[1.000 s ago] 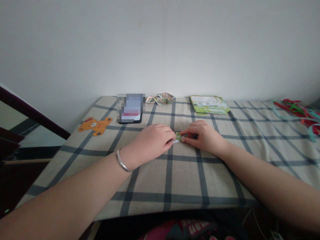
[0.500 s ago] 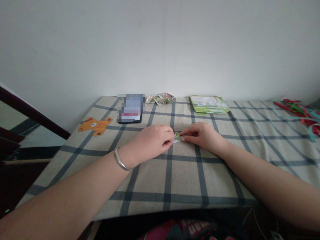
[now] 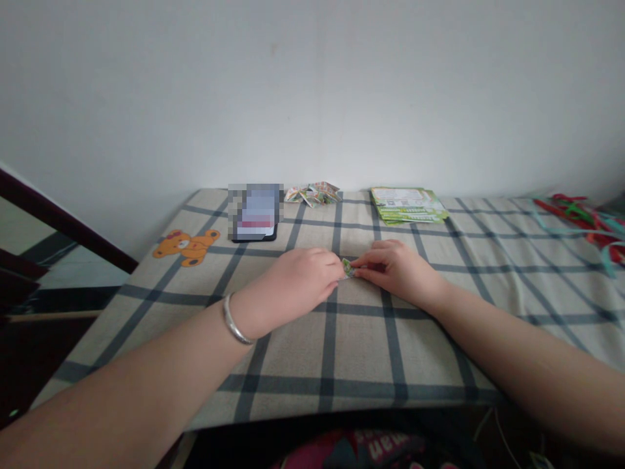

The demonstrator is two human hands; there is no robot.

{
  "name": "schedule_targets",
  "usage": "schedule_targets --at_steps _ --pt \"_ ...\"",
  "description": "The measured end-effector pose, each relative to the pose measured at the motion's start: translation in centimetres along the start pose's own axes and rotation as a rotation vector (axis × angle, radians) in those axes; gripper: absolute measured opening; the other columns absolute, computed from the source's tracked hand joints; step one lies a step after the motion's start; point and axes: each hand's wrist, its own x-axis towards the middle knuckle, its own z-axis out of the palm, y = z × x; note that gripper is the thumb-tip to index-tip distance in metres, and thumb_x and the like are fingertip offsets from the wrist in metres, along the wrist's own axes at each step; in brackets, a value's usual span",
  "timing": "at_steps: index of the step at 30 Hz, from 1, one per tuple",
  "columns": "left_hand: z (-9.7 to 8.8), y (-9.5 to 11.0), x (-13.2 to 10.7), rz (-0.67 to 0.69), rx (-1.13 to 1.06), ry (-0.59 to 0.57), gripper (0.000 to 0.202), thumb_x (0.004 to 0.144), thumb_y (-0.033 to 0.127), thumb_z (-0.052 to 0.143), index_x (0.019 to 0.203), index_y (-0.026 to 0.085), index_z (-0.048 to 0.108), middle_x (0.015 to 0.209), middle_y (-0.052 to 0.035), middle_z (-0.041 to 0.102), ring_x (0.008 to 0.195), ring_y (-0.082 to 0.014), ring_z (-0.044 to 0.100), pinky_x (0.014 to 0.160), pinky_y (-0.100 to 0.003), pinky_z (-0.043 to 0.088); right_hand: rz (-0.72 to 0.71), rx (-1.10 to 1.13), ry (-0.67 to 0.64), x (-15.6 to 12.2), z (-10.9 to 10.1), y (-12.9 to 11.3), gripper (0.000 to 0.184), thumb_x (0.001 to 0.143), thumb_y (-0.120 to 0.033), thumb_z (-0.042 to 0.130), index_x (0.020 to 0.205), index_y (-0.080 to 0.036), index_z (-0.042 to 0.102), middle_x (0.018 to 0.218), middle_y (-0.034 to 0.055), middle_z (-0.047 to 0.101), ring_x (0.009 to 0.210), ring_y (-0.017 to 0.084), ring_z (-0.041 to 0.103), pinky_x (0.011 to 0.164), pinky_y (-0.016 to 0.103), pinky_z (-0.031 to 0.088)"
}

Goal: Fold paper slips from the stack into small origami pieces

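One small folded paper piece (image 3: 347, 268), printed in green and white, at the middle of the checked tablecloth (image 3: 361, 352), between the fingertips of both hands. Left hand (image 3: 312, 273): back uppermost, fingers curled and drawn together, narrow, closed on the left end of the paper piece; exact placing of the thumb hidden, cannot tell. Right hand (image 3: 395, 268): thumb and forefinger in a narrow pinch on the right end of the same paper piece, remaining fingers bent behind. On the left wrist, one silver-coloured bangle (image 3: 237, 319). Along the far edge of the cloth, from left to right: one phone (image 3: 256, 215), lying face up, partly masked by pixelation; just beside it, one cluster of folded papers (image 3: 313, 194), multicoloured, count unclear; farther right and apart, one stack of green printed sheets (image 3: 409, 204), edges uneven. At the far right, cut by the frame, one tangle of ribbons (image 3: 586, 221) in red, green and pale turquoise. To the left, nearer than the phone, one flat orange bear figure (image 3: 185, 247). Behind all, one pale wall (image 3: 312, 98). Below the near edge, one dark garment (image 3: 351, 449) with pink areas and lettering.
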Motion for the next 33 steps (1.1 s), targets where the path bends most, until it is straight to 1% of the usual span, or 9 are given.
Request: schedule_targets --at_steps 5,9,11,16,21,28,33 --pt "0.0 0.6 0.0 0.001 0.065 -0.024 0.016 0.09 0.018 0.052 0.097 0.016 0.067 0.097 -0.0061 0.066 0.093 -0.0212 0.062 0.086 -0.038 0.051 -0.108 -0.12 0.032 -0.4 -0.3 -0.7 0.02 0.092 -0.028 0.056 0.092 -0.021 0.074 0.091 0.0063 0.066 0.082 0.018 0.057 0.072 0.031 0.046" --pt "-0.2 0.8 -0.1 -0.01 0.075 -0.045 0.016 0.09 0.018 0.051 0.093 0.016 0.066 0.095 -0.0068 0.065 0.094 -0.0217 0.061 0.087 -0.039 0.051 -0.238 -0.175 -0.004 -0.4 -0.5 -1.2 0.025 0.095 -0.024 0.049 0.098 -0.021 0.073 0.097 0.0064 0.069 0.088 0.021 0.055 0.076 0.034 0.047" --pt "-0.3 0.8 -0.1 -0.011 0.077 -0.048 0.016 0.09 0.018 0.051 0.093 0.016 0.066 0.095 -0.0068 0.065 0.094 -0.022 0.061 0.087 -0.04 0.051 -0.265 -0.175 -0.016 -0.4 -0.5 -1.3 0.025 0.095 -0.022 0.047 0.099 -0.021 0.072 0.098 0.0061 0.069 0.09 0.021 0.055 0.078 0.034 0.048" --pt "-0.3 0.7 -0.3 -0.003 0.088 -0.043 0.018 0.091 0.02 0.05 0.097 0.016 0.067 0.099 -0.0062 0.066 0.097 -0.0216 0.061 0.09 -0.04 0.05 -0.248 -0.164 -0.022 -0.3 -0.5 -1.3 0.026 0.095 -0.021 0.047 0.097 -0.021 0.072 0.1 0.0052 0.07 0.092 0.02 0.057 0.08 0.032 0.048" --pt "-0.2 1.0 -0.3 -0.004 0.132 -0.037 0.019 0.091 0.018 0.05 0.099 0.016 0.067 0.102 -0.0064 0.067 0.1 -0.022 0.061 0.089 -0.04 0.05 -0.256 -0.23 -0.073 -0.2 -0.8 -1.4 0.024 0.094 -0.019 0.049 0.098 -0.021 0.072 0.101 0.0045 0.07 0.089 0.019 0.06 0.078 0.032 0.047" --pt "-1.0 1.1 -0.5 0.008 0.142 -0.081 0.017 0.087 0.016 0.053 0.096 0.016 0.069 0.101 -0.0049 0.068 0.099 -0.0219 0.062 0.09 -0.041 0.05 -0.269 -0.306 -0.078 -0.3 -1.2 -1.6 0.023 0.094 -0.022 0.05 0.1 -0.024 0.072 0.099 0.0028 0.07 0.085 0.018 0.062 0.073 0.032 0.045" --pt "-0.9 1.0 -0.6 0.02 0.161 -0.066 0.018 0.086 0.015 0.053 0.095 0.015 0.069 0.106 -0.0064 0.068 0.103 -0.0233 0.061 0.09 -0.042 0.049 -0.234 -0.349 -0.117 -0.4 -1.5 -1.6 0.021 0.093 -0.022 0.051 0.098 -0.026 0.071 0.103 0.0012 0.07 0.083 0.018 0.062 0.07 0.031 0.043"
